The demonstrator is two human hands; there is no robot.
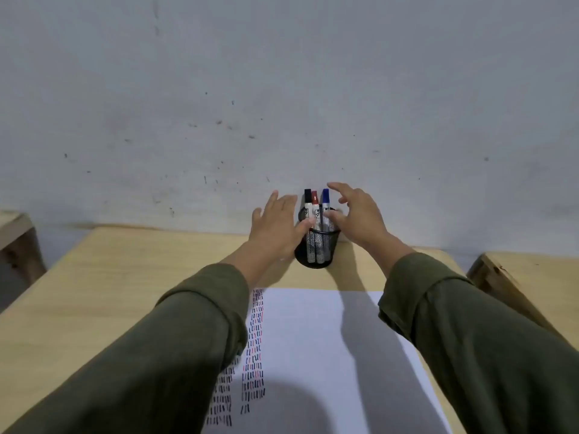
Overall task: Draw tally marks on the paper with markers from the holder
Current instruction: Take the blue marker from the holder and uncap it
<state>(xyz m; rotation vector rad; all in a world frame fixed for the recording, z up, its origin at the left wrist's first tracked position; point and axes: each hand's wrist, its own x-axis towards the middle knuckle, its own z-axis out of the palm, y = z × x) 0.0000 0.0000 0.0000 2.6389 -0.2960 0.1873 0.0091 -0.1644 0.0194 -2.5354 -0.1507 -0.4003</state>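
1. Bare grey wall behind a pale wooden desk; the black mesh holder stands at its far edge, beyond the paper.
2. My left hand is spread, thumb touching the holder's rim, gripping nothing.
3. My right hand is open beside the blue marker, empty.
4. Markers look light, stiff and smooth; I'd pinch the cap end and lift straight up, steadying the light holder.

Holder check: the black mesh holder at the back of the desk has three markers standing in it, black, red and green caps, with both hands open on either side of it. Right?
Not quite. The head view shows the third cap is blue, not green: the blue marker stands beside the black marker and red marker in the holder. The left hand and right hand are open on either side.
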